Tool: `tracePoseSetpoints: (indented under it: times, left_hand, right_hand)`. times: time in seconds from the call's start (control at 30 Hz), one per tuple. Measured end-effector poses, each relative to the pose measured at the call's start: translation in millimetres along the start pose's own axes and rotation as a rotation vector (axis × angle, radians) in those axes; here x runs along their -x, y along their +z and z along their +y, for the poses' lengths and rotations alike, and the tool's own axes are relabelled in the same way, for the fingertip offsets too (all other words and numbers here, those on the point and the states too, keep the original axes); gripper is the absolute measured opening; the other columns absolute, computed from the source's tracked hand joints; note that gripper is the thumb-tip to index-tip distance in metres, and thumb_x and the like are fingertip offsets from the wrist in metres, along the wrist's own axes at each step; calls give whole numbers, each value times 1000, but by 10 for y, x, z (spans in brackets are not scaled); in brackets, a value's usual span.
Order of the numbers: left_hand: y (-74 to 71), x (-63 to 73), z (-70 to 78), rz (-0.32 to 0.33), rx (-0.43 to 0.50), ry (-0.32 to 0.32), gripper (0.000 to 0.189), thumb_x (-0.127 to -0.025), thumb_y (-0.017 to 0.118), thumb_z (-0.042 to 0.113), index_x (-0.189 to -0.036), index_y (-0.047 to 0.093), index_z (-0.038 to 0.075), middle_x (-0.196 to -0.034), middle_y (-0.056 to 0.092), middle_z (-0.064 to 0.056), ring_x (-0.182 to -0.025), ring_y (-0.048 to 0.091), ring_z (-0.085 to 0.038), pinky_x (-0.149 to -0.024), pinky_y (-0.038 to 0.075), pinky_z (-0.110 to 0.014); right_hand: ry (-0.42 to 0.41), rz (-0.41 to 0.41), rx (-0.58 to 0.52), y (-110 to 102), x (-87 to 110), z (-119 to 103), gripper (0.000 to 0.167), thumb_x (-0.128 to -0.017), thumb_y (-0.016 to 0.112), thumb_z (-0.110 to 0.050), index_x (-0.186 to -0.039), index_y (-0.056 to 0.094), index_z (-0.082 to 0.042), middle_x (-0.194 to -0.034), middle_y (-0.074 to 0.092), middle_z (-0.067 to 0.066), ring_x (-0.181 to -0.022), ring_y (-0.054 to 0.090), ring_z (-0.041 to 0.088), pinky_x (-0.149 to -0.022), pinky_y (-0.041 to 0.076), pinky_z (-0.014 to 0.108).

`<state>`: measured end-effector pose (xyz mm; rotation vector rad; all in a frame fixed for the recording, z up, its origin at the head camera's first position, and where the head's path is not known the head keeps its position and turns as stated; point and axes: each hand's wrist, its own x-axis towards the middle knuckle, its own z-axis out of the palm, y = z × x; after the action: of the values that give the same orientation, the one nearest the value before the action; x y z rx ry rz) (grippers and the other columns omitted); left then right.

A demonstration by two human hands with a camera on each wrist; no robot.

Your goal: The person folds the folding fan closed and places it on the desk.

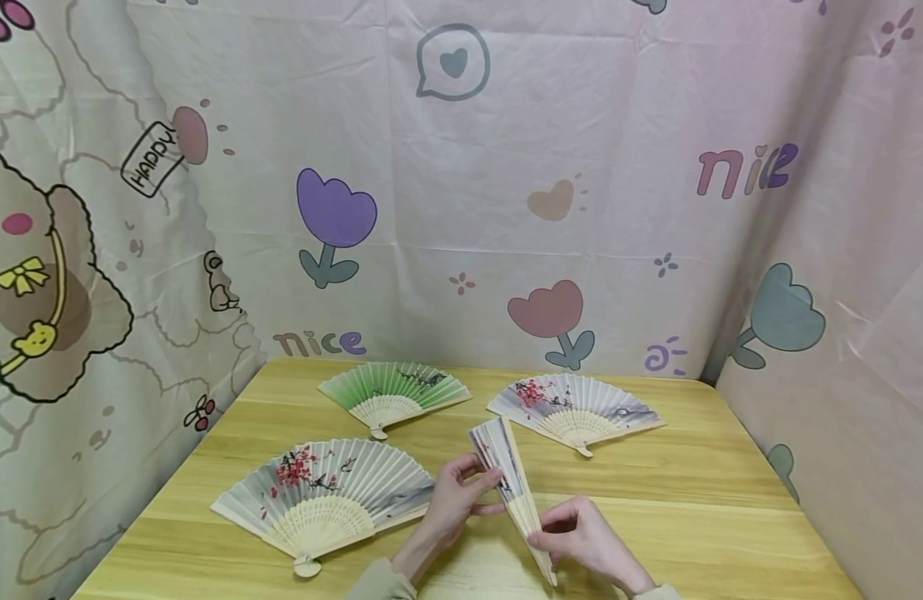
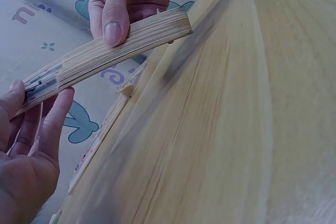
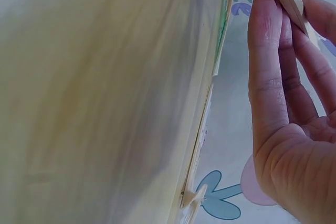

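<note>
Left hand (image 1: 454, 500) is pinching the painted end of a nearly folded white-and-grey fan with pale wooden ribs (image 1: 518, 502), over the near middle of the yellow wood-grain counter (image 1: 701, 475); right hand (image 1: 587, 537) is gripping the bare-rib end. If that left pinch is slipping, the pleats are probably springing apart. Plus it's crowding the open grey-white, red-blossomed fan (image 1: 334, 517) at near left, so careless swings are risking a bump.

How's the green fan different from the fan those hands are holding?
The green fan is spread wide; the held fan is folded narrow.
The green fan lies on the table; the held fan is gripped by the left hand and right hand.
The green fan's covering is mostly green; the held fan's looks whitish.
Both have pale slats.
</note>
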<state>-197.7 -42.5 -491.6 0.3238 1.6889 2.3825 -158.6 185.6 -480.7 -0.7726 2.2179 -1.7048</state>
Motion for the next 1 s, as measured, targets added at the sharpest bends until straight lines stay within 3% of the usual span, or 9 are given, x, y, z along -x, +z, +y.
tracePoseSetpoints:
  times: [0.17,0.4,1.0]
  left_hand:
    - [1,0,2,7,-3,-9,45,-95,70,13,-125,55,-16,-106,64,-1,-95,67,-14,-74,68,-35]
    - [4,-1,15,14,-5,-25,45,-97,67,11,-131,52,-15,-108,64,-3,-96,67,-15,-73,69,-35]
    - [3,4,31,-38,3,-22,48,-99,63,12,-135,48,-16,-109,65,-2,-96,67,-13,-78,68,-36]
  right_hand:
    - [-10,-10,2,0,-1,-4,17,-90,71,-7,-94,75,9,-78,71,27,-60,62,-1,-51,64,30]
    - [-8,-22,-2,-1,-4,-7,18,-91,71,-7,-95,75,10,-79,71,28,-60,62,-1,-51,64,30]
    - [21,-17,16,3,3,-20,22,-90,73,-9,-97,74,11,-79,72,26,-59,61,-1,-51,63,26]
